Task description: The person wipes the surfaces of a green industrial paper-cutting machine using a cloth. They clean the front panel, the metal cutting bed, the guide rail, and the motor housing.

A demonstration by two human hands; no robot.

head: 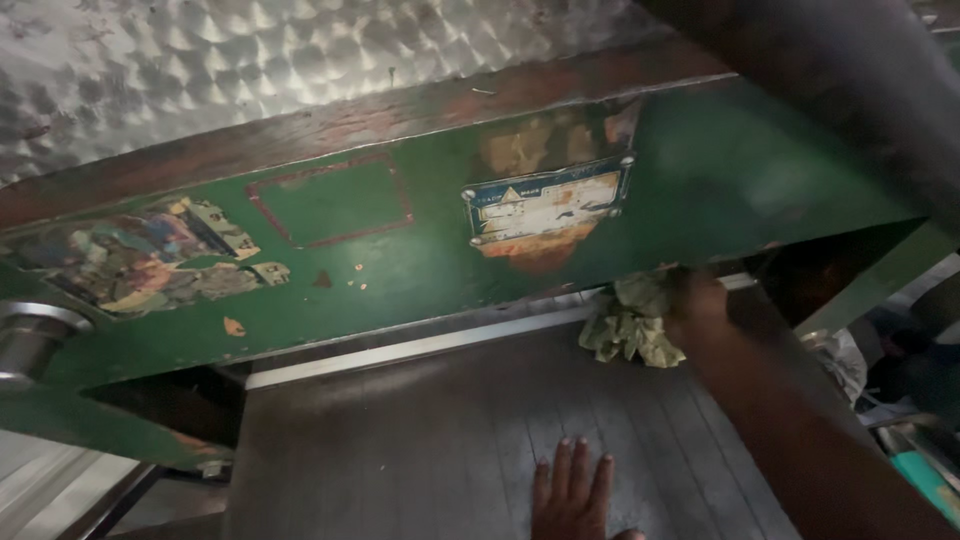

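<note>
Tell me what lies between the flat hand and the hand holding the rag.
Head view: only bare dark table surface between left hand and right hand gripping the rag.

The right hand (697,310) grips a crumpled pale green rag (630,322) and presses it against the lower edge of a green metal machine beam (420,250) bearing a worn plate (547,203) and peeling stickers (150,258). The left hand (572,495) lies flat, fingers (563,468) spread, on the dark grooved bench (420,450) below.
</note>
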